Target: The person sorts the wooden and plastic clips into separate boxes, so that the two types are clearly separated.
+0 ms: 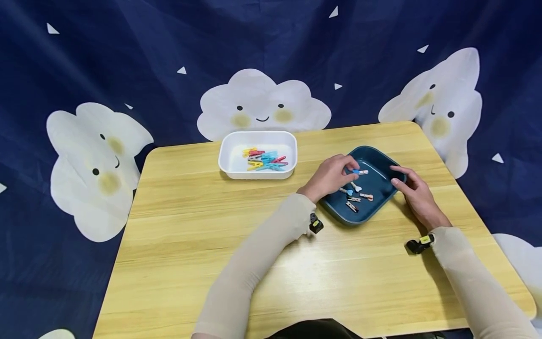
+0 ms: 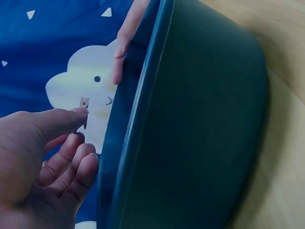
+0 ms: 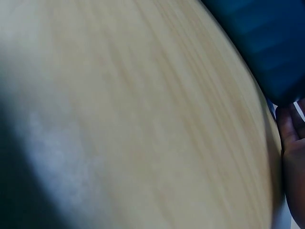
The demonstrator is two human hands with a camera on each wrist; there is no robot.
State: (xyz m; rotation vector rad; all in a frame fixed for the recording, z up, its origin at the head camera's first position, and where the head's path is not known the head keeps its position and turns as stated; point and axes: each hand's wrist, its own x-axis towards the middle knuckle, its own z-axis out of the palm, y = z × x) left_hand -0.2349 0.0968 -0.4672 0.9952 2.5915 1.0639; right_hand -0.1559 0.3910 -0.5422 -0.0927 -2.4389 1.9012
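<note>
My left hand [image 1: 332, 175] reaches over the near-left side of a dark blue plastic basin [image 1: 338, 217]. Its thumb and fingertips pinch a small wooden clothespin [image 1: 362, 172] with a blue decoration, held above the basin's rim in the left wrist view. At the basin's right corner, my right hand [image 1: 419, 197] grips the rim with thumb and fingers; only part of that hand appears in the right wrist view. Several more small wooden clothespins [image 1: 354, 199] lie in the basin, some with heart-shaped decorations [image 1: 358, 189].
A white plastic basin [image 1: 226, 162] stands at the back of the wooden table [image 1: 190, 226], left of the blue one. Inside are several plastic clothespins [image 1: 269, 157] in yellow, red and light blue. Behind the table hangs a navy curtain [image 1: 169, 42] with clouds.
</note>
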